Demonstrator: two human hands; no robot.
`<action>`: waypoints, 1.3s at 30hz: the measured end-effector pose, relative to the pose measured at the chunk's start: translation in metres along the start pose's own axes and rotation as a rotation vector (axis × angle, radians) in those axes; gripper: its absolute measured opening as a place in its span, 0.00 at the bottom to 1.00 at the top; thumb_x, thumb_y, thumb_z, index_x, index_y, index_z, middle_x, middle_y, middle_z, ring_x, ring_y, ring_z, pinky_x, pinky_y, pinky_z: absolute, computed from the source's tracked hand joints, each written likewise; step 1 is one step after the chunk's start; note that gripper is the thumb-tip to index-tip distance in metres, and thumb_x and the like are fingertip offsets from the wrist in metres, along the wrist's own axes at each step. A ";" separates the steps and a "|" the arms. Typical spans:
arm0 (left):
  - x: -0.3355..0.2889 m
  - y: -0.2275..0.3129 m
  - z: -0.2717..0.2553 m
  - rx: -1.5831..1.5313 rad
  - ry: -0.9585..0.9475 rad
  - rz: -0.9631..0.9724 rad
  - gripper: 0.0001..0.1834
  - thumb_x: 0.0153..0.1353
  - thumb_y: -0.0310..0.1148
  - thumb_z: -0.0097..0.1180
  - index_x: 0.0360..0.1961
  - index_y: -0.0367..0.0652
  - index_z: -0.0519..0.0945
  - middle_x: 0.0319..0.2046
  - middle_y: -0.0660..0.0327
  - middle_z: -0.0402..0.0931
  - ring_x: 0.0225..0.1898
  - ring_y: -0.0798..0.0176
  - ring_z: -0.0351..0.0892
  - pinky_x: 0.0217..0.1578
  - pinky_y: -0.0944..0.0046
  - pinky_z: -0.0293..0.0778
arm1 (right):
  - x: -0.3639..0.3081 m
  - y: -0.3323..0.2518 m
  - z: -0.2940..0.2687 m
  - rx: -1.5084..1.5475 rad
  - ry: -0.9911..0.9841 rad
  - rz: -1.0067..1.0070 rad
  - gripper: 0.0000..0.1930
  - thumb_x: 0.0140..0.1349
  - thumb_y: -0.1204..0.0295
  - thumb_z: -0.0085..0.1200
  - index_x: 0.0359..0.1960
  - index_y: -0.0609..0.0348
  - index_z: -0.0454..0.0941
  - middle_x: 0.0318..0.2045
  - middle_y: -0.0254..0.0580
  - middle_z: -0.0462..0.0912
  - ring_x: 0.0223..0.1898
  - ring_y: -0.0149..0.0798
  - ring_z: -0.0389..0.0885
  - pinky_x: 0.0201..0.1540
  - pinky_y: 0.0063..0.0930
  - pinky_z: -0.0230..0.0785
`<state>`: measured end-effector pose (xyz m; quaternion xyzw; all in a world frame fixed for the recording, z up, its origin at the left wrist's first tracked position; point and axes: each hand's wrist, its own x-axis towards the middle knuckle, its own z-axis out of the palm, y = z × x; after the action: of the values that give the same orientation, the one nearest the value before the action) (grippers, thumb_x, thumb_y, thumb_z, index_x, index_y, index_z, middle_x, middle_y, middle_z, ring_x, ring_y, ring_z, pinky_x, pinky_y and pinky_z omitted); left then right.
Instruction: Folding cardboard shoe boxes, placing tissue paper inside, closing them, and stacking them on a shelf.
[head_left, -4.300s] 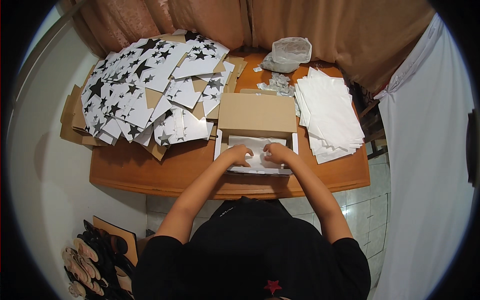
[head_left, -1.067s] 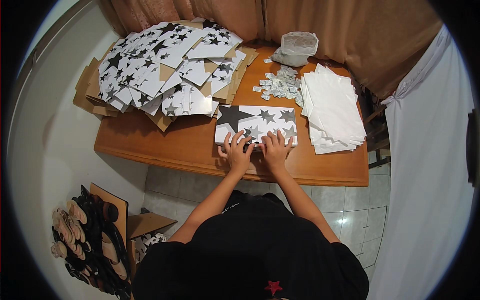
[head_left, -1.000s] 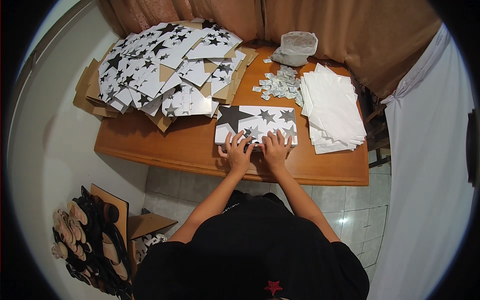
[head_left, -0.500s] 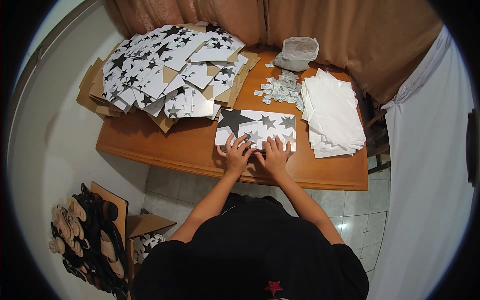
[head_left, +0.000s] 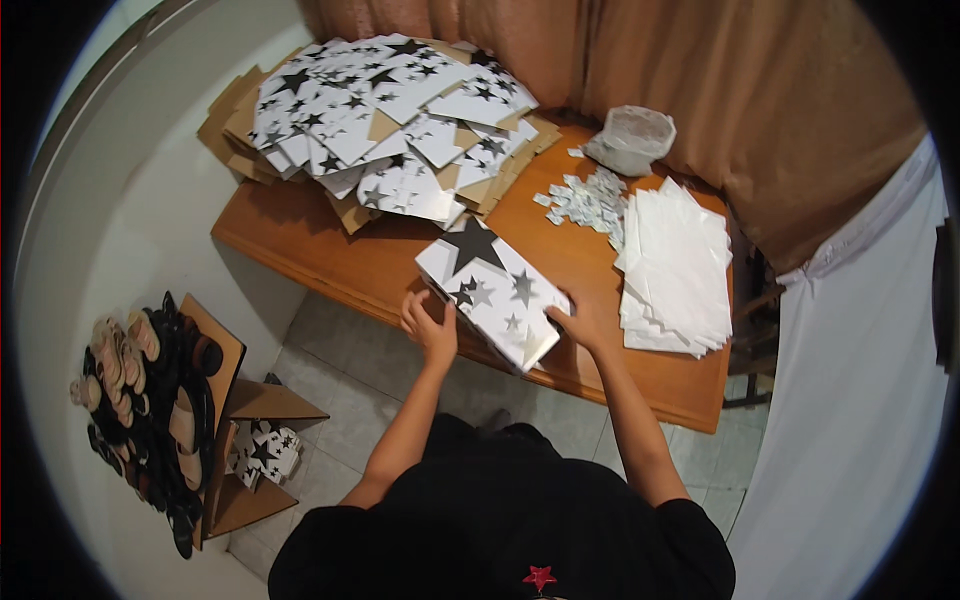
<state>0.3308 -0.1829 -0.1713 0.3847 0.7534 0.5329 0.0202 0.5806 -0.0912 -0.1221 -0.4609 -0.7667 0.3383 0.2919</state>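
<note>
- Two hands are seen, and one white box printed with black and grey stars (head_left: 492,292) is held between them, above the near edge of the wooden table (head_left: 640,375).
- The left hand (head_left: 430,325) is closed on the box's near left edge, with the fingers curled up against its side.
- The right hand (head_left: 578,327) is pressed against the box's near right corner; whether its fingers are wrapped around the corner cannot be told.
- The box is turned at an angle to the table edge, with its largest black star toward the far end.
- On the floor to the left, one rack of shoes (head_left: 140,400) is seen, and beside it one open cardboard box (head_left: 250,440) in which star-printed pieces are held.
- To the right of the hands, one fanned stack of plain white sheets (head_left: 675,265) is laid on the table, just beside the star box.
- Further back, a scatter of small white bits (head_left: 590,198) is spread on the wood; they are too many and too small to be counted.
- Behind them one clear plastic bag (head_left: 632,138) is set; its contents cannot be made out.
- At the far left, one large heap of flattened star-printed boxes (head_left: 390,120) is piled, well apart from the hands.
</note>
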 end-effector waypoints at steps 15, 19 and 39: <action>-0.096 -0.028 -0.165 -0.702 -0.635 -0.336 0.47 0.53 0.29 0.53 0.66 0.41 0.36 0.65 0.54 0.41 0.66 0.59 0.43 0.62 0.64 0.44 | -0.128 -0.041 0.137 0.706 -0.305 0.120 0.36 0.52 0.70 0.47 0.64 0.61 0.48 0.58 0.42 0.60 0.58 0.37 0.58 0.59 0.27 0.48; -0.111 -0.031 -0.289 -0.749 -0.477 -0.388 0.48 0.51 0.29 0.54 0.66 0.41 0.36 0.66 0.54 0.39 0.67 0.59 0.39 0.63 0.63 0.39 | -0.153 -0.128 0.186 0.736 -0.487 -0.077 0.41 0.49 0.62 0.49 0.65 0.62 0.45 0.62 0.43 0.54 0.64 0.38 0.49 0.64 0.28 0.37; -0.275 -0.037 -0.593 0.004 0.753 -0.155 0.63 0.35 0.35 0.70 0.67 0.45 0.38 0.67 0.55 0.40 0.67 0.58 0.39 0.62 0.58 0.44 | -0.291 -0.424 0.445 0.884 -1.142 -1.278 0.56 0.41 0.71 0.65 0.64 0.68 0.33 0.58 0.52 0.57 0.58 0.39 0.59 0.59 0.30 0.51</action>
<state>0.2425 -0.8200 -0.0503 0.1041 0.7361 0.6321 -0.2185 0.1441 -0.6123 -0.0951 0.4293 -0.7025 0.5470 0.1512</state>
